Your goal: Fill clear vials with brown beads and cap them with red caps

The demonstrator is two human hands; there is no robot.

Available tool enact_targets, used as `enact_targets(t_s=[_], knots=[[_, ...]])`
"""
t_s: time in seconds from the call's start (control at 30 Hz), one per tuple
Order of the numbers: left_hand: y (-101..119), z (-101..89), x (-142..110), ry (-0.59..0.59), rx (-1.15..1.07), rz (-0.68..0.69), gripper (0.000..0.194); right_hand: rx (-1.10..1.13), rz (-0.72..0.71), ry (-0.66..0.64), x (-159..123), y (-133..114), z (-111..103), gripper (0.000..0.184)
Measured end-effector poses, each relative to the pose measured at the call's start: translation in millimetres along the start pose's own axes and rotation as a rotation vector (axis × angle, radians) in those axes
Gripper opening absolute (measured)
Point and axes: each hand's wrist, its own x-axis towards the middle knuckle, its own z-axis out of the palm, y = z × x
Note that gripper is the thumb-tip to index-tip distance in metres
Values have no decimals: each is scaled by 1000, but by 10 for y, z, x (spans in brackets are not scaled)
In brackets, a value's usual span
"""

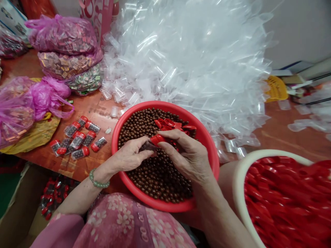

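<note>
Tube [147,146], clear plastic, lies near-horizontal, gripped in left hand [128,155]; right hand [184,155] pinches glossy red cap [157,139] at its end. Hands together over brown balls [155,179].

Gap between red basin [165,106] and filled capsule tubes [77,137] on wooden table [100,110]. Far side blocked by transparent bag heap [186,69], touching basin rim. Cream-rimmed tub of red caps [279,186] obstructs right; narrow passage beside basin.

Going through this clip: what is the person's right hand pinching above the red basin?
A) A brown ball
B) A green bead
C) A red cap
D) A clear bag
C: the right hand pinches a red cap at its fingertips, above the red basin.
</note>
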Motion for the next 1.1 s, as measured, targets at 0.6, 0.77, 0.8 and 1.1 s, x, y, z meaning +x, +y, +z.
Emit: enact_targets(t_s=[0.6,0.77,0.8,1.1], knots=[[6,-12,-1,-47,-79,-103,11,-349,-170,-257,-30,-150,-4,55],[-27,-8,24,-15,-246,-113,20,-570,-288,-139,-69,-169,185,67],[-31,-4,27,-10,-272,-101,25,-601,-306,-129,-64,-176,206,66],[-69,20,6,-34,-501,-127,44,-703,-411,-67,-50,-155,263,66]])
